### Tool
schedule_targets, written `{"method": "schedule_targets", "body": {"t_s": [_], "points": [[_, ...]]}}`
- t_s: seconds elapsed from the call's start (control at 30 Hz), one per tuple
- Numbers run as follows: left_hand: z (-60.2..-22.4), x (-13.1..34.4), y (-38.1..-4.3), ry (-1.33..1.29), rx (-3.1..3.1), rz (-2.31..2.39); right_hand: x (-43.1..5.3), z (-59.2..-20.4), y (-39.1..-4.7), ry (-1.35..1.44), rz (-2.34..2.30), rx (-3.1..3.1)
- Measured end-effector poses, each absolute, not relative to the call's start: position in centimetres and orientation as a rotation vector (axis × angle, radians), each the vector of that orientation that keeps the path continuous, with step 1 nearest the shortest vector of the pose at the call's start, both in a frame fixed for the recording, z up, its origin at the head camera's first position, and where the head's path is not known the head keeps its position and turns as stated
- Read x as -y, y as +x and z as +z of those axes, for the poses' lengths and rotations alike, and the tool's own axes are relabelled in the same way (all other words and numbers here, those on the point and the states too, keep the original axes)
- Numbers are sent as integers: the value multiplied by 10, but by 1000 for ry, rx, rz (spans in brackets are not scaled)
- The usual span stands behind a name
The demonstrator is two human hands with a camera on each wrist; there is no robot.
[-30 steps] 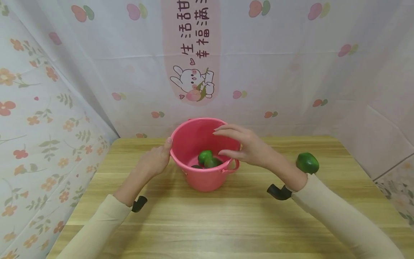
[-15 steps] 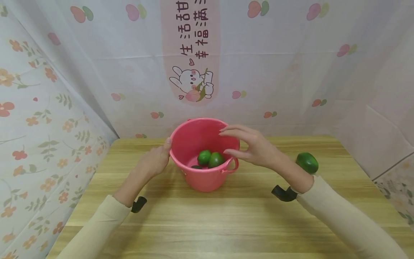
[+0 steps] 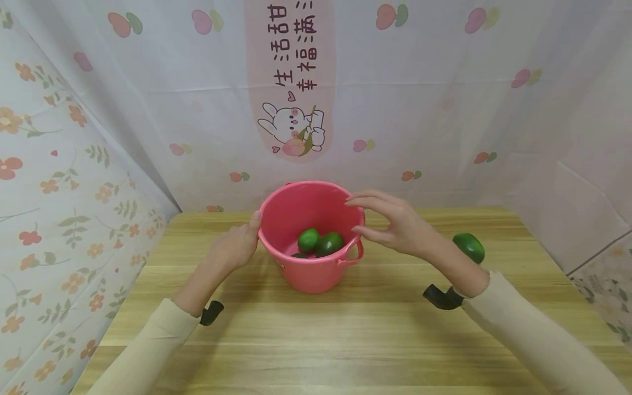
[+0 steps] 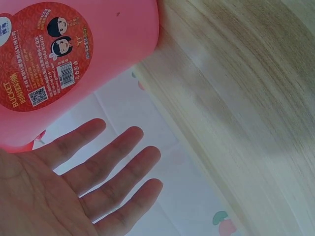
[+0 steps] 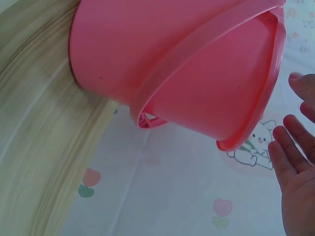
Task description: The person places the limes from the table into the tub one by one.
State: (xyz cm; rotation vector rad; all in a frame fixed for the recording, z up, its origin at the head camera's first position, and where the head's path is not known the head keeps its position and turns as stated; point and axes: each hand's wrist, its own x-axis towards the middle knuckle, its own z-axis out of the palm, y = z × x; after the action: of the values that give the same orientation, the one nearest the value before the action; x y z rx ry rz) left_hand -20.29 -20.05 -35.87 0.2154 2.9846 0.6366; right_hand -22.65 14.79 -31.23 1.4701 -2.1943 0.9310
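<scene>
A pink bucket (image 3: 312, 274) with a handle stands on the wooden table. Inside at its bottom lie a bright green fruit (image 3: 308, 240), a darker green fruit (image 3: 330, 243) and a dark piece (image 3: 299, 255) mostly hidden by the near wall. My left hand (image 3: 235, 245) is at the bucket's left rim, thumb resting on the edge. In the left wrist view its four fingers (image 4: 120, 142) stretch out straight and spread, apart from the bucket wall. My right hand (image 3: 395, 222) hovers at the right rim with fingers and thumb parted, holding nothing.
Another glossy green fruit (image 3: 469, 248) lies on the table (image 3: 316, 340) to the right, partly behind my right forearm. Patterned cloth (image 3: 419, 109) hangs along the back and left of the table. A dark curved piece sticks out beneath each wrist.
My right hand has drawn back rightward from over the bucket to its rim. Inside, the darker fruit, blurred at first, has come to lie beside the bright one. My left hand has stayed put.
</scene>
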Motion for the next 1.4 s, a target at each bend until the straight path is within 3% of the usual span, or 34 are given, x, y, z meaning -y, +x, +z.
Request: {"method": "schedule_targets", "body": {"t_s": [0.37,0.7,1.03,1.4], "points": [[-360,202,-203,222,-3000,628,-163,-312,-223,1461,914,2198],[-360,202,-203,248,-3002,648,-168,-294,-200,1443,934,2150],[-360,201,-204,229,-3002,638,-194,-322,-221,1401,893,2177],[-361,202,-204,239,-3011,660,-205,-329,-221,1381,904,2217]]}}
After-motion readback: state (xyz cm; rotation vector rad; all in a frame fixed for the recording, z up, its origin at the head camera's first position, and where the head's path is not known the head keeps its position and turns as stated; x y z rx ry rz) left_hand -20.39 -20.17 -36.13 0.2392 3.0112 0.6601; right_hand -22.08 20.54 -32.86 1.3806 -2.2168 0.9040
